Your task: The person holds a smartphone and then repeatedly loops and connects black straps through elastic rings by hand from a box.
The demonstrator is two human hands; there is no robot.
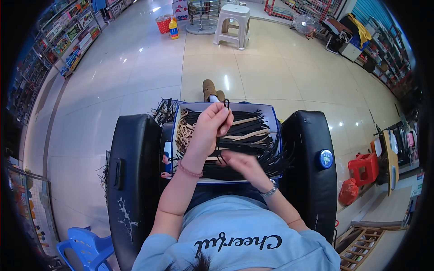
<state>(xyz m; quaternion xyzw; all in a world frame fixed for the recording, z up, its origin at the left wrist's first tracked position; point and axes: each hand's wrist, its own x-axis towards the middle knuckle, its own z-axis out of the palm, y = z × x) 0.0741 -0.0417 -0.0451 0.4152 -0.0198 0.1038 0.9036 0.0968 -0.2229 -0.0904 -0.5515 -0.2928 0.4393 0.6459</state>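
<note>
My left hand (213,123) is closed in a pinch on a black cord (226,104), whose small loop stands up above the fingertips. The cord's lower part hangs below that hand toward my right hand (243,165). My right hand is blurred by motion, with its fingertips at the hanging cord, and its grip cannot be made out. Under both hands, a shallow white box with a blue rim (274,118) lies across my lap. It holds many black cords (264,156), several beige strips (253,133) and a pile of beige looped cords (184,132) along its left side.
Black padded armrests (312,198) flank the box; a round blue-lidded item (325,159) sits on the right one. More black cords (163,112) lie beyond its left corner. A blue plastic chair (86,248), red stool (363,168) and white stool (233,25) stand around.
</note>
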